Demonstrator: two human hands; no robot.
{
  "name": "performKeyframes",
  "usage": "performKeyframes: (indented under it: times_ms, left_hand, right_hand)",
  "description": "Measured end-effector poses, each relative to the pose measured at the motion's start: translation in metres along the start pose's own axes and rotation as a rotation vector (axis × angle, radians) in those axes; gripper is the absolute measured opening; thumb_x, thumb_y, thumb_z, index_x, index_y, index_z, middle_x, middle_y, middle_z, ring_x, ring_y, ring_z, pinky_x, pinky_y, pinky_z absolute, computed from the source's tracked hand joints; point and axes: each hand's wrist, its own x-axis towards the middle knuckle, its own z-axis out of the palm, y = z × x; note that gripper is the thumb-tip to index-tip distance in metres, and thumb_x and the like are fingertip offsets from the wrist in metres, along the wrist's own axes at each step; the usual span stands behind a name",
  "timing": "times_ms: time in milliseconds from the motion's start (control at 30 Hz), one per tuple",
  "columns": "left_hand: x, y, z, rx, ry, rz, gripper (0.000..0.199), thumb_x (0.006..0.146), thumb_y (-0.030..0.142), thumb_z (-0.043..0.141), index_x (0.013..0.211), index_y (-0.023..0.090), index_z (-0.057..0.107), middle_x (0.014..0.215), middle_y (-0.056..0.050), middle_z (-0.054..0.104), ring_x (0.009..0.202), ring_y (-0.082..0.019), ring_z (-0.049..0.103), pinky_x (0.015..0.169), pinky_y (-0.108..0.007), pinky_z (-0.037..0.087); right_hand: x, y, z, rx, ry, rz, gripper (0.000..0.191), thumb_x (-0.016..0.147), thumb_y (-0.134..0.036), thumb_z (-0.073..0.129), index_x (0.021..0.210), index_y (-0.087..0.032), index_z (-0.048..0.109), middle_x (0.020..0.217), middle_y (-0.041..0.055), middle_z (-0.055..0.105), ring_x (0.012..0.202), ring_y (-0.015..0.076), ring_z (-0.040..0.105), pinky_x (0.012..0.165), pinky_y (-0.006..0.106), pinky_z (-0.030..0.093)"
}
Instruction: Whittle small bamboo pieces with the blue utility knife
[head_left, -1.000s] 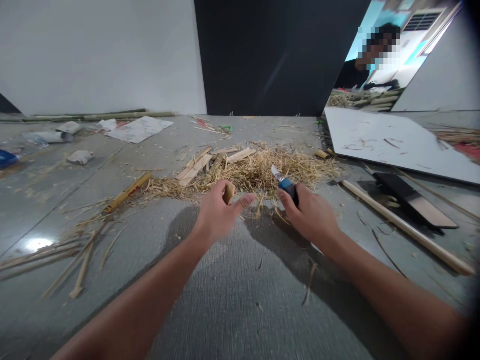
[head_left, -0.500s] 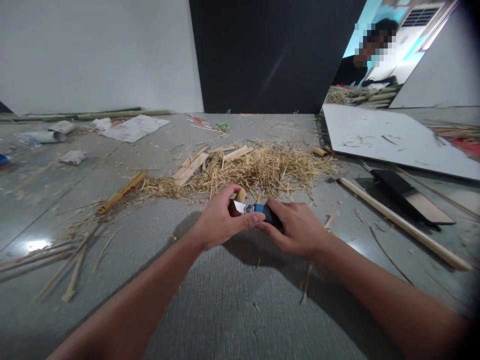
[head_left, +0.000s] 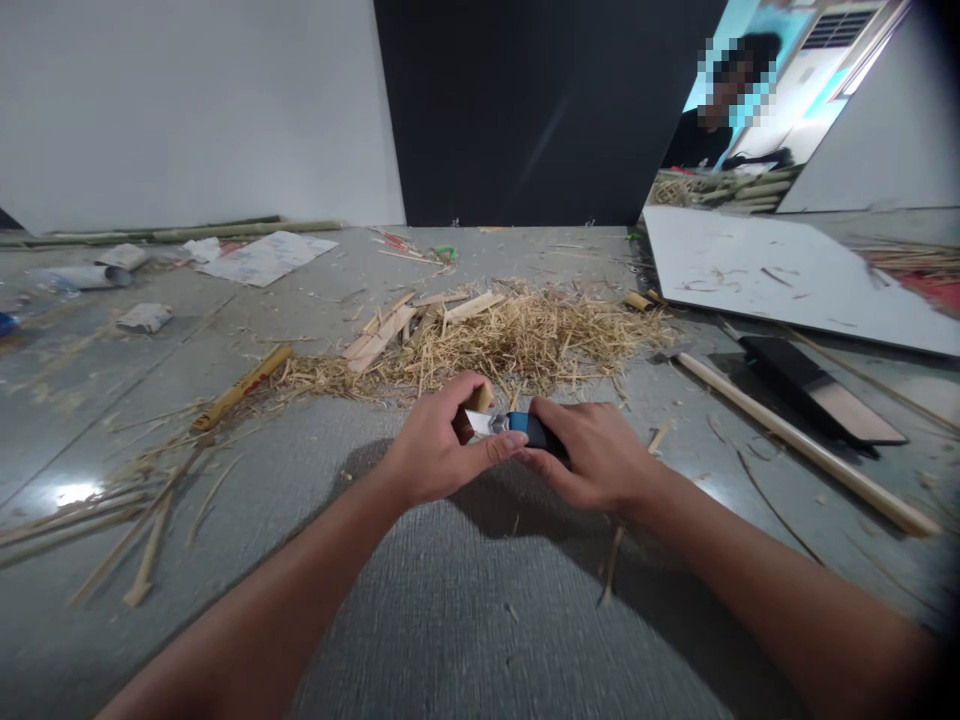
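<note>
My right hand is wrapped round the black and blue handle of a utility knife, whose metal blade end points left. My left hand grips a small piece of bamboo with its curled fingers, while its thumb lies along the knife near the blade. Both hands meet above the grey floor, just in front of a heap of pale shavings. The lower part of the bamboo piece is hidden by my left hand and the blade.
A yellow-handled tool and loose strips lie left. At right are a long wooden handle, a black object and a white board. A person appears at upper right.
My left hand has shifted very slightly, and the bamboo piece sits a little lower against the blade. Both hands keep their hold.
</note>
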Motion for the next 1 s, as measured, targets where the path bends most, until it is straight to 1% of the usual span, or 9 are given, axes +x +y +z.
performKeyframes:
  times_ms: [167, 300, 433, 567, 767, 867, 1000]
  left_hand:
    - [0.0, -0.001, 0.002, 0.066, 0.038, -0.013, 0.034, 0.077, 0.041, 0.071, 0.087, 0.022, 0.045, 0.067, 0.006, 0.04, 0.054, -0.009, 0.035, 0.049, -0.023, 0.025]
    - [0.001, -0.001, 0.003, 0.111, 0.075, -0.036, 0.034, 0.077, 0.04, 0.071, 0.087, 0.023, 0.044, 0.062, 0.007, 0.036, 0.051, -0.008, 0.032, 0.049, -0.023, 0.023]
    - [0.002, 0.003, 0.003, 0.179, 0.135, -0.046, 0.033, 0.077, 0.042, 0.07, 0.084, 0.022, 0.044, 0.06, 0.007, 0.037, 0.053, -0.009, 0.033, 0.051, -0.023, 0.023]
    - [0.004, 0.003, 0.003, 0.261, 0.175, -0.09, 0.032, 0.077, 0.045, 0.068, 0.085, 0.022, 0.046, 0.058, 0.008, 0.038, 0.052, -0.01, 0.034, 0.051, -0.025, 0.023]
    - [0.01, -0.002, 0.004, 0.249, 0.193, -0.15, 0.035, 0.078, 0.052, 0.065, 0.086, 0.022, 0.049, 0.06, 0.006, 0.043, 0.055, -0.011, 0.038, 0.053, -0.025, 0.025]
    - [0.014, -0.003, 0.005, 0.254, 0.198, -0.169, 0.038, 0.078, 0.055, 0.064, 0.086, 0.021, 0.049, 0.061, 0.006, 0.043, 0.057, -0.012, 0.039, 0.054, -0.025, 0.025]
    - [0.016, -0.002, 0.005, 0.214, 0.215, -0.159, 0.044, 0.076, 0.061, 0.063, 0.081, 0.021, 0.045, 0.064, 0.005, 0.045, 0.059, -0.012, 0.04, 0.055, -0.025, 0.024]
  right_hand:
    - [-0.001, 0.0, -0.003, -0.098, 0.04, 0.052, 0.053, 0.091, -0.064, 0.03, 0.094, -0.017, 0.054, 0.071, 0.0069, 0.066, 0.052, 0.0169, 0.048, 0.054, 0.03, 0.014]
    - [-0.001, -0.001, -0.003, -0.183, 0.079, 0.097, 0.054, 0.09, -0.066, 0.031, 0.094, -0.017, 0.054, 0.073, 0.0076, 0.067, 0.054, 0.0182, 0.051, 0.055, 0.031, 0.012]
    - [0.0, -0.003, -0.004, -0.247, 0.124, 0.129, 0.052, 0.089, -0.065, 0.033, 0.094, -0.018, 0.055, 0.075, 0.008, 0.067, 0.056, 0.0196, 0.055, 0.055, 0.031, 0.01]
    - [0.002, -0.005, -0.004, -0.29, 0.124, 0.168, 0.047, 0.088, -0.06, 0.037, 0.097, -0.018, 0.055, 0.079, 0.0084, 0.068, 0.061, 0.0213, 0.058, 0.055, 0.031, 0.01]
    - [0.006, -0.007, -0.001, -0.341, 0.092, 0.254, 0.041, 0.089, -0.057, 0.038, 0.099, -0.02, 0.053, 0.083, 0.009, 0.07, 0.066, 0.0238, 0.062, 0.056, 0.031, 0.011]
    - [0.008, -0.007, -0.002, -0.339, 0.088, 0.274, 0.043, 0.091, -0.059, 0.036, 0.1, -0.02, 0.053, 0.087, 0.0084, 0.071, 0.067, 0.0238, 0.063, 0.056, 0.03, 0.012]
    - [0.009, -0.007, -0.003, -0.377, 0.113, 0.278, 0.044, 0.091, -0.059, 0.036, 0.101, -0.02, 0.053, 0.09, 0.0089, 0.071, 0.07, 0.025, 0.063, 0.056, 0.03, 0.012]
